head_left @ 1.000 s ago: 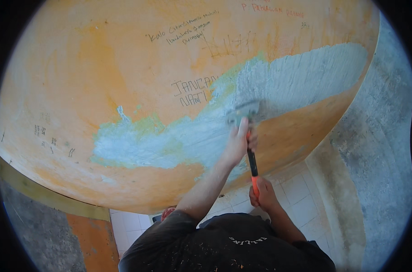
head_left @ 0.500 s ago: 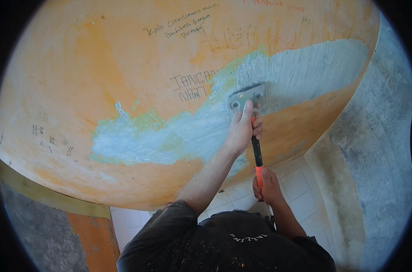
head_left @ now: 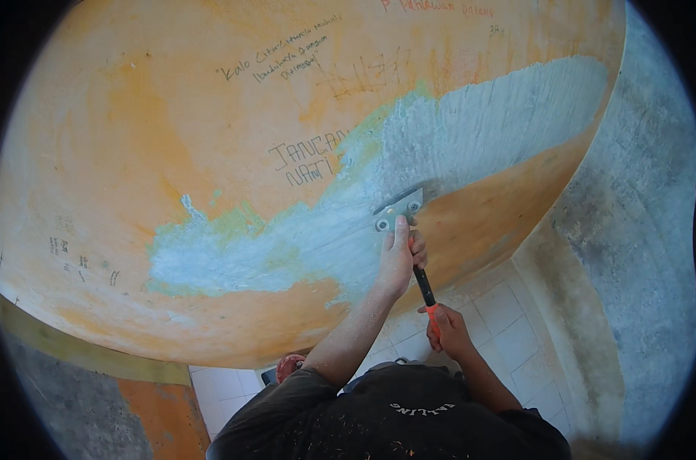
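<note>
A long-handled scraper (head_left: 423, 287) has a flat metal blade fixed with two bolts and a black-and-orange handle. Its blade lies against the orange-painted wall (head_left: 133, 115), at the lower edge of a stripped pale blue-grey patch (head_left: 509, 115). My left hand (head_left: 398, 257) is closed around the upper handle, its thumb stretched up to the blade's base. Lower down, my right hand (head_left: 449, 330) grips the orange end of the handle. Both hands hold the scraper, which leans slightly left toward its blade.
Handwriting (head_left: 306, 157) and other scrawls mark the orange paint. Greenish paint (head_left: 241, 222) fringes the stripped patch. Under the wall lie white floor tiles (head_left: 494, 314), with a small reddish object (head_left: 289, 366) beside my left arm. A grey concrete surface (head_left: 639, 230) curves along the right.
The scraper's blade has slid down the wall toward me, with both hands still on the handle. My view has shifted slightly, and the reddish object now shows more beside my left arm.
</note>
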{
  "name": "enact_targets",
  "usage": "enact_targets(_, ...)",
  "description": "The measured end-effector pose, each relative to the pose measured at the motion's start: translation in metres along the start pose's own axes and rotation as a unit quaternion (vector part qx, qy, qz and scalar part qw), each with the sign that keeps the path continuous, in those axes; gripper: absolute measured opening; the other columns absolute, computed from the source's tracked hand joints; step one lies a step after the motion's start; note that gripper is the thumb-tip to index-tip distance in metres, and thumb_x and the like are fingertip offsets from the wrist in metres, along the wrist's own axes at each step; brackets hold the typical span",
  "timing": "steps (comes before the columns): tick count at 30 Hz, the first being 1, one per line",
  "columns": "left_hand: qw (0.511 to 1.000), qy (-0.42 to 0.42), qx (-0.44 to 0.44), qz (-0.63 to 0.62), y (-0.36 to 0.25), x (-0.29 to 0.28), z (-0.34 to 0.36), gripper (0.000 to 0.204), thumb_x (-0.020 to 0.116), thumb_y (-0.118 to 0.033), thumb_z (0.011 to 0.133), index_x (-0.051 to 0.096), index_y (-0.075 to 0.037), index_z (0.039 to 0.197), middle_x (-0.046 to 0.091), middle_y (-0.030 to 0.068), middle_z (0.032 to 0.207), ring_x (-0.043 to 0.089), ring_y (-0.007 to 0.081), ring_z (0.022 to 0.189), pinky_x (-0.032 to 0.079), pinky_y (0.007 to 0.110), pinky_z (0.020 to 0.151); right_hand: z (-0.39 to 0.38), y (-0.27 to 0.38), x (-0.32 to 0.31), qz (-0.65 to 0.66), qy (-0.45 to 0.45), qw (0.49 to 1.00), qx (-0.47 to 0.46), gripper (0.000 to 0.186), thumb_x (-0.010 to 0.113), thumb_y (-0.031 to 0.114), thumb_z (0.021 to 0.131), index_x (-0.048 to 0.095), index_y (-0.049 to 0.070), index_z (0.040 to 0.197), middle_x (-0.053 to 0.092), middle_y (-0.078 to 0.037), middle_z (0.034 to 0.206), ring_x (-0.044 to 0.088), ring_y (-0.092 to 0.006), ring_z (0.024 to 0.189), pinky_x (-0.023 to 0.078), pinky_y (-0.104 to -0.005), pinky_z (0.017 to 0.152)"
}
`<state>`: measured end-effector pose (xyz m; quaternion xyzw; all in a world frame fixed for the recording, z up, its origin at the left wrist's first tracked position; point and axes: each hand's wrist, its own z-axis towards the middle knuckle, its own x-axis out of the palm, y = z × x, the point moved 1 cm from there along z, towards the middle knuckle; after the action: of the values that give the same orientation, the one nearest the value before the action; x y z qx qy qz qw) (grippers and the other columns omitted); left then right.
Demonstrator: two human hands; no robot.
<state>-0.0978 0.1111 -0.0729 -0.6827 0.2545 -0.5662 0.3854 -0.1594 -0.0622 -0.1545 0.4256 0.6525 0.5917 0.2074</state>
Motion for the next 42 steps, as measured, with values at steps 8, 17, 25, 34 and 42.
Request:
enact_targets(8,1.000,0.008,0.017,-0.020,-0.016,0.009,0.004,0.039,0.036,-0.052,0.103,0.042,-0.014,0.102,0.032,-0.0029,0.062,0.033,0.0096,0.049,0.032,0.027,0.048,-0.005,0.035,-0.001,-0.044,0.011,0.999,-0.008,0.045,0.039,0.039,0.105,0.059,-0.001,0.113,0.044,0.000,0.052,0.039,-0.0080,0.037,0.032,-0.0243,0.036)
enact_targets(17,0.996,0.041,0.045,0.069,-0.056,0.035,0.010,0.042,0.037,-0.052,0.103,0.044,-0.012,0.090,0.032,-0.0044,0.059,0.034,0.0091,0.049,0.033,0.027,0.047,0.010,0.042,0.022,-0.009,-0.006,0.997,-0.076,0.047,0.035,0.040,0.105,0.058,0.000,0.109,0.045,-0.001,0.051,0.039,-0.0085,0.036,0.031,-0.0256,0.035)
enact_targets(25,0.996,-0.033,0.034,0.080,-0.036,0.023,0.009,0.049,0.037,-0.053,0.102,0.031,-0.015,0.073,0.031,-0.0039,0.057,0.035,0.0100,0.049,0.033,0.027,0.047,0.018,0.029,0.006,-0.028,0.020,0.999,-0.030,0.044,0.037,0.039,0.105,0.059,0.001,0.110,0.044,0.001,0.050,0.039,-0.0070,0.036,0.032,-0.0240,0.036)
enact_targets(34,0.997,-0.062,-0.012,0.041,-0.004,0.008,0.000,0.043,0.038,-0.052,0.102,0.044,-0.009,0.108,0.032,-0.0034,0.063,0.034,0.0099,0.050,0.033,0.027,0.048,0.002,0.015,-0.007,-0.047,0.017,0.999,0.013,0.044,0.041,0.041,0.104,0.061,0.001,0.106,0.043,0.002,0.049,0.039,-0.0056,0.036,0.031,-0.0236,0.036)
enact_targets(42,0.998,-0.037,0.006,0.050,-0.010,0.008,0.005,0.041,0.037,-0.050,0.103,0.045,-0.010,0.105,0.031,-0.0037,0.063,0.033,0.0093,0.050,0.032,0.027,0.048,0.013,0.005,-0.010,-0.036,0.014,0.999,-0.014,0.045,0.042,0.042,0.103,0.061,0.001,0.106,0.043,0.003,0.050,0.039,-0.0050,0.038,0.032,-0.0229,0.038)
